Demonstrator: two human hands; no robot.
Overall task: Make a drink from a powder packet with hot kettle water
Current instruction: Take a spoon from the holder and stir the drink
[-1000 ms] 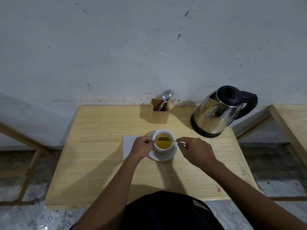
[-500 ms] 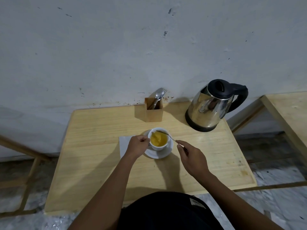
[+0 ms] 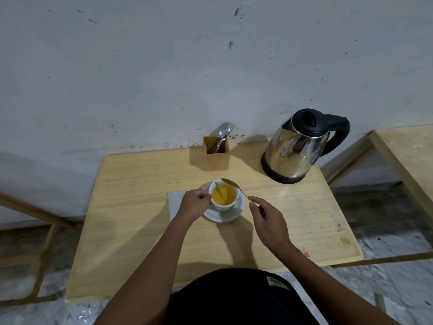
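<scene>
Your left hand (image 3: 193, 204) grips the white cup (image 3: 223, 198) of yellow drink on its saucer (image 3: 234, 215) mid-tabletop (image 3: 140, 219), while your right hand (image 3: 269, 221) pinches a spoon (image 3: 235, 186) above the rim, kettle (image 3: 296, 148) behind.

Shiny steel kettle (image 3: 293, 151), glossy white ceramic cup (image 3: 223, 204), matt wooden table (image 3: 140, 207)

Wooden holder (image 3: 216, 156): stood at the desk's far edge, holding cutlery (image 3: 223, 134).
Napkin (image 3: 174, 202): lay flat on the desk (image 3: 131, 207).
</scene>
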